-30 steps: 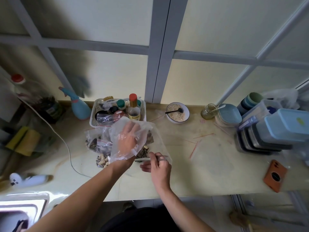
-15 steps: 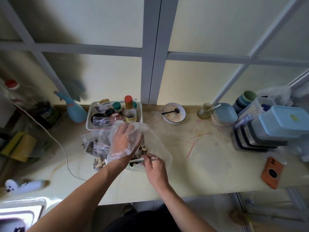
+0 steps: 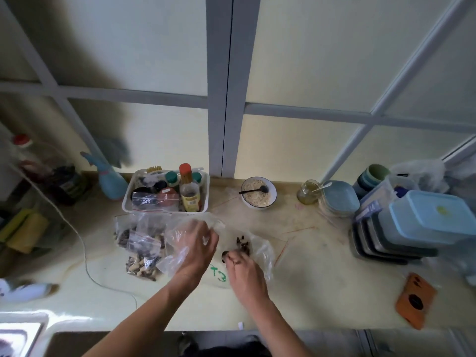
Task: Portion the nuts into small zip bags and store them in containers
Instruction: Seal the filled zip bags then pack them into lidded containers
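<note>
A large clear bag [image 3: 261, 253] with a green mark lies on the counter, and a small heap of dark nuts [image 3: 242, 242] sits inside it. My left hand [image 3: 195, 249] is under thin clear plastic at the bag's left side, its fingers loosely bent and pointing at the nuts. My right hand [image 3: 244, 273] grips a small dark spoon [image 3: 224, 256] just below the heap. Several filled zip bags [image 3: 144, 249] lie to the left of my hands. Stacked containers with blue lids [image 3: 422, 222] stand at the far right.
A white basket [image 3: 206, 199] of bottles stands behind the bags, with a blue spray bottle [image 3: 110, 181] on its left. A bowl of oats [image 3: 258, 193], a glass jar [image 3: 307, 193] and blue plates [image 3: 340, 198] line the back. An orange phone [image 3: 414, 301] lies front right; a sink corner [image 3: 18, 336] is front left.
My left hand has dropped lower and its fingers have bent from spread to pointing right. The bag has sunk flatter onto the counter. My right hand has moved the spoon toward the nuts.
</note>
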A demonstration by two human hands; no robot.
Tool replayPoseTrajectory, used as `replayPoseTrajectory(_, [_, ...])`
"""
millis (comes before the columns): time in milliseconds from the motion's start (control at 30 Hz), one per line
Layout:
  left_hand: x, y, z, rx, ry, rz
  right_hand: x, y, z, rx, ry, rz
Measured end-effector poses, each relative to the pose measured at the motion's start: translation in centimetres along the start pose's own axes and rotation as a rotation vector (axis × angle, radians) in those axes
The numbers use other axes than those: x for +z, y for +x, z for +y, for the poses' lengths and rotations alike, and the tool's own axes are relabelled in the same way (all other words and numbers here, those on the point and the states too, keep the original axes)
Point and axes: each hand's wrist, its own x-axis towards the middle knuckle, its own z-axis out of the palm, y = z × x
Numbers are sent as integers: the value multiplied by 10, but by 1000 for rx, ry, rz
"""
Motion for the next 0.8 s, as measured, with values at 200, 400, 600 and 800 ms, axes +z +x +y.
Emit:
replayPoseTrajectory(200, [32, -3, 11, -126, 174, -153, 0, -11, 24, 48, 230, -141])
replayPoseTrajectory(400, [50, 0, 21, 251, 510, -492, -13, -12, 44, 35, 331, -258])
replayPoseTrajectory(600, [61, 7, 30, 425, 612, -495, -11, -10, 65, -14, 433, -276])
replayPoseTrajectory(800, [62, 22, 42, 179, 479, -405, -11, -9, 75, -14, 550, -120])
